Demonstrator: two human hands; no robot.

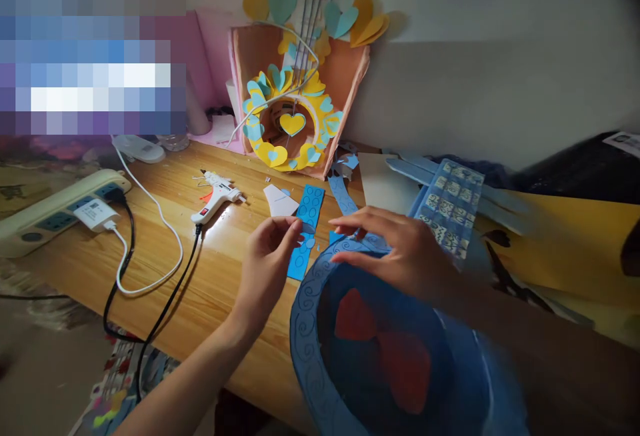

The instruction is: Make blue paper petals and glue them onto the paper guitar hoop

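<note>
My left hand [270, 249] pinches a small blue paper oval [309, 228] between thumb and fingertips. It is above a blue paper strip [314, 199] drawn with rows of ovals, where several tiny cut pieces lie. My right hand [400, 246] has its thumb and fingers apart, with nothing visible between them. Under it is the patterned rim of a large round blue basket-like piece [306, 316], drawn with swirls. A red paper bow [377, 343] shows inside that ring. My right forearm hides part of its far side.
A white glue gun [217, 201] lies on the wooden table, its black cord running to a power strip [60, 213]. A white charger [95, 215] is plugged in. Behind stands a heart-covered paper wreath [320, 106]. Scissors [515, 283] and a patterned blue box [453, 206] lie at right.
</note>
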